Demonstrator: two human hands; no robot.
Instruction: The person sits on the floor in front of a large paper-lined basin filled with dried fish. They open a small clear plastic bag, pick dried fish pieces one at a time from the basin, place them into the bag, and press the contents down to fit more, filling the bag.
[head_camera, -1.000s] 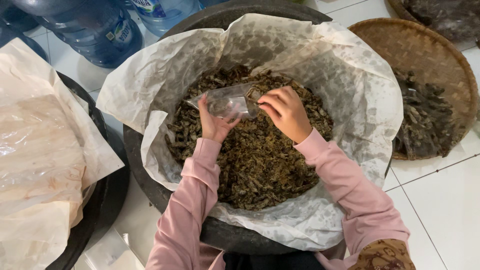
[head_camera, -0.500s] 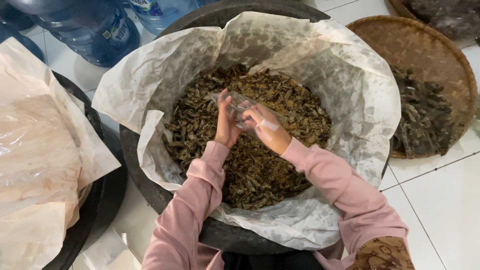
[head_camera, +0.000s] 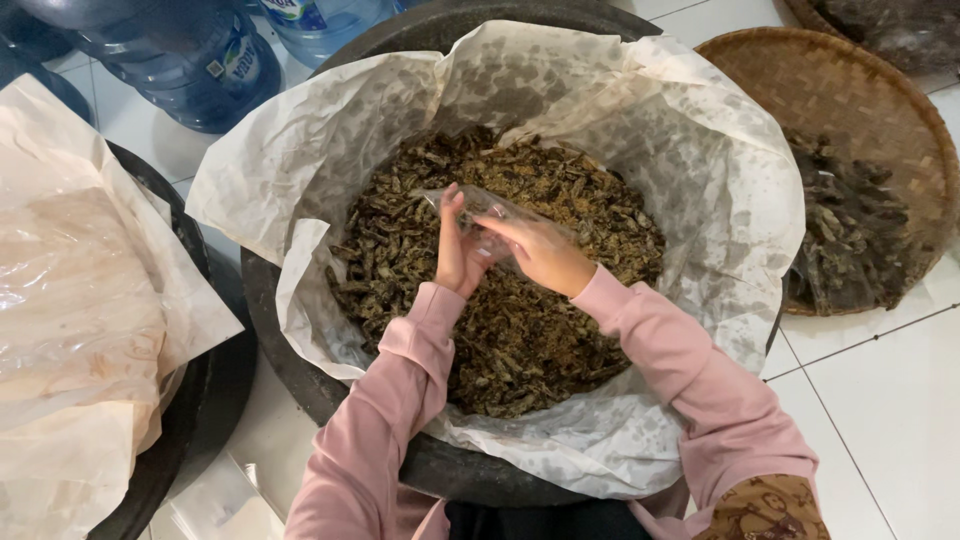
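Note:
A big black basin (head_camera: 300, 370) lined with white paper (head_camera: 700, 150) holds a heap of dark dried leafy pieces (head_camera: 520, 340). Over the middle of the heap, both my hands hold a small clear plastic bag (head_camera: 480, 208). My left hand (head_camera: 457, 250) grips its left side with fingers upright. My right hand (head_camera: 540, 252) holds the other side, fingers reaching into the bag's mouth. Both arms wear pink sleeves.
A round woven tray (head_camera: 860, 100) with more dark dried pieces lies at the right. At the left stands another black basin (head_camera: 190, 400) covered with paper and clear plastic. Blue water jugs (head_camera: 190, 55) stand at the back on white floor tiles (head_camera: 880, 400).
My hands have come closer together over the heap, and the bag has turned from lying flat to standing between them, my right fingers now at its mouth.

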